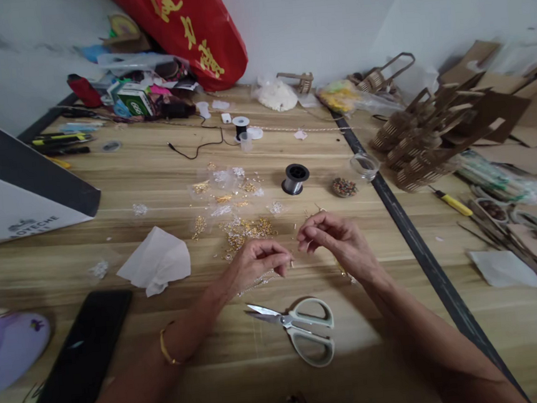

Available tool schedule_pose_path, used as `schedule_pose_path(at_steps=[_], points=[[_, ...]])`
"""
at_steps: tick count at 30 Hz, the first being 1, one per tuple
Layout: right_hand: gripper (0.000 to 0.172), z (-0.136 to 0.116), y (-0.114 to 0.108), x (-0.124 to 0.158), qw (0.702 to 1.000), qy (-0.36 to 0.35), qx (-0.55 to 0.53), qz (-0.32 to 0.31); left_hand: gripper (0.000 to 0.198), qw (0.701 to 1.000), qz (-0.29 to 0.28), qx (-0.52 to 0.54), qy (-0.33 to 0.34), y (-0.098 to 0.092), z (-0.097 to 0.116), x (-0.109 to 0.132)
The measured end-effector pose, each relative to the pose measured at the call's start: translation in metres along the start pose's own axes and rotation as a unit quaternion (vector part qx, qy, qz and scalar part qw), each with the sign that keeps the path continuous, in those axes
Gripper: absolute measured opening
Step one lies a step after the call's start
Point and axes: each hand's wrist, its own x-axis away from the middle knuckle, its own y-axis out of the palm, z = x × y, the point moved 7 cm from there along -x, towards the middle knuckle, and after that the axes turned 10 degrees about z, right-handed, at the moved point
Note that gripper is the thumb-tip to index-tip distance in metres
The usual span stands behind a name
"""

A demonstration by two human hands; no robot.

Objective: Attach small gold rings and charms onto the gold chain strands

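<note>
Above the wooden table, my left hand (258, 260) pinches a tiny gold-coloured piece (291, 263) between thumb and forefinger; its exact kind is too small to tell. A short gap separates it from my right hand (335, 238), whose fingers are curled together. Whatever those fingers hold, if anything, is hidden. Just beyond the left hand lies a spread of gold and silver jewelry findings (247, 231). A thin chain (261, 282) runs beneath the left hand. Scissors with pale handles (296, 326) lie partly open, nearer to me.
Beyond the hands stand a wire spool (295, 179) and a heap of mixed beads (344, 187). A white cloth (155, 261) and a black phone (80, 359) lie left. Small woven baskets (409, 145) and a yellow cutter (454, 202) are at the right.
</note>
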Motion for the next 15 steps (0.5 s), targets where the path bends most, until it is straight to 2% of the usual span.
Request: schedule_pose_path(at_steps=[3, 6, 8, 10, 13, 15], points=[[0.022, 0.004, -0.018, -0.013, 0.993, -0.055, 0.097, 0.033, 0.026, 0.997, -0.067, -0.026, -0.037, 0.010, -0.005, 0.004], [0.017, 0.015, -0.037, -0.027, 0.956, -0.126, 0.257, 0.060, 0.026, 0.985, -0.148, -0.081, -0.044, 0.024, -0.010, 0.011], [0.014, 0.024, -0.041, -0.034, 0.920, -0.163, 0.355, 0.039, 0.023, 0.975, -0.183, -0.120, -0.024, 0.032, -0.011, 0.016], [0.014, 0.030, -0.039, -0.038, 0.871, -0.196, 0.451, 0.008, 0.020, 0.968, -0.202, -0.152, -0.015, 0.037, -0.011, 0.020], [0.019, 0.034, -0.027, -0.039, 0.793, -0.239, 0.558, -0.054, 0.016, 0.952, -0.229, -0.204, -0.013, 0.045, -0.013, 0.025], [0.021, 0.036, -0.018, -0.041, 0.752, -0.252, 0.600, -0.099, 0.015, 0.944, -0.249, -0.217, -0.013, 0.049, -0.015, 0.027]])
